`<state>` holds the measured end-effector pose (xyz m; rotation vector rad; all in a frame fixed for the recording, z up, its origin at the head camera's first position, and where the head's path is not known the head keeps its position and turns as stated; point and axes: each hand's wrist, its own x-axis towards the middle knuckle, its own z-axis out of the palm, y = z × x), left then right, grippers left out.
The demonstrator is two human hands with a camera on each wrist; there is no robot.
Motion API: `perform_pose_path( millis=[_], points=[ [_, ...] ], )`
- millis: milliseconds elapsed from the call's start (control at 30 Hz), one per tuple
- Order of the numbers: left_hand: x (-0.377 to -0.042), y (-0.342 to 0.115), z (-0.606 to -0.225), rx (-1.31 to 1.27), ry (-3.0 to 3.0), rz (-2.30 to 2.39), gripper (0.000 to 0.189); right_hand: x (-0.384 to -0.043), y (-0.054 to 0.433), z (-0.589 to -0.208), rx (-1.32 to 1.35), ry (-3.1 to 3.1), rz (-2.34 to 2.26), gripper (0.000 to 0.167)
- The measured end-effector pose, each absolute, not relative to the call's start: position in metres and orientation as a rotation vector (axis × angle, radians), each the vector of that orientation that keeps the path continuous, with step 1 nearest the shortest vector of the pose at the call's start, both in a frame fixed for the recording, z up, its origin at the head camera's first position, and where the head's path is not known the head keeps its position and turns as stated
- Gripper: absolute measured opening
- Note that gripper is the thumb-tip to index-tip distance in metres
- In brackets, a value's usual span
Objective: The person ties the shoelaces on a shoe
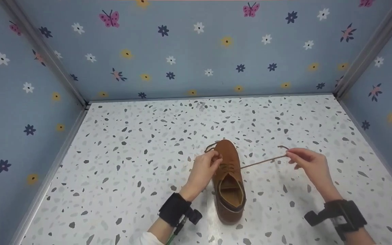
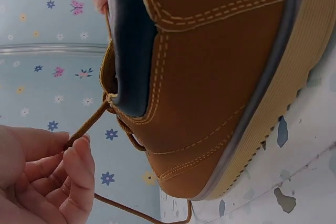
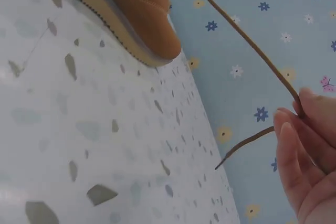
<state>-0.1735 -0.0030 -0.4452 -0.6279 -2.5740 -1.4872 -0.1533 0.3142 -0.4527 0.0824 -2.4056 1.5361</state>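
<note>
A brown lace-up shoe (image 1: 229, 149) stands on its sole, toe pointing away from me. At its left side, my left hand (image 1: 204, 167) pinches one brown shoelace (image 2: 90, 124) between thumb and forefinger close to the eyelets. The loose end of that lace hangs below the fingers in the left wrist view. Out to the right, my right hand (image 1: 310, 166) pinches the other shoelace (image 3: 247, 43), which runs taut from the shoe. A short tail of it sticks out past the fingertips. The shoe's dark collar and tan insole show from above.
The shoe is on a white speckled surface (image 1: 131, 153). Blue panels (image 1: 196, 47) with flowers and butterflies stand at the back, left and right. Black straps with cameras are worn on both wrists.
</note>
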Motion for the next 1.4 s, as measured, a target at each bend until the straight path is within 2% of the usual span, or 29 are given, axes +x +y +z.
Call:
perform_pose_path(
  millis=[233,400,500,667,867,1100,1233,1400],
  points=[
    [-0.171,-0.001,-0.444,-0.735,-2.693,-1.184,0.012,-0.17,0.26,-0.391,0.176,-2.343,1.511,0.016],
    [-0.171,0.001,-0.443,-0.798,-2.718,-1.045,0.012,-0.188,0.221,-0.365,0.386,-2.323,1.49,0.025],
    [-0.171,0.002,-0.442,-0.82,-2.695,-1.042,0.011,-0.202,0.201,-0.361,0.531,-2.284,1.509,0.027],
    [-0.172,0.003,-0.441,-0.831,-2.653,-1.068,0.009,-0.22,0.169,-0.363,0.745,-2.261,1.497,0.02],
    [-0.172,0.002,-0.443,-0.867,-2.607,-1.052,0.009,-0.226,0.134,-0.367,0.918,-2.377,1.462,0.011],
    [-0.173,0.004,-0.446,-0.881,-2.571,-1.106,0.008,-0.228,0.121,-0.372,1.1,-2.645,1.414,0.015],
    [-0.173,0.004,-0.447,-0.874,-2.593,-1.046,0.007,-0.228,0.129,-0.371,1.052,-2.643,1.421,0.014],
    [-0.173,0.003,-0.447,-0.863,-2.599,-0.982,0.007,-0.229,0.146,-0.377,0.85,-2.741,1.342,0.01]
  ],
)
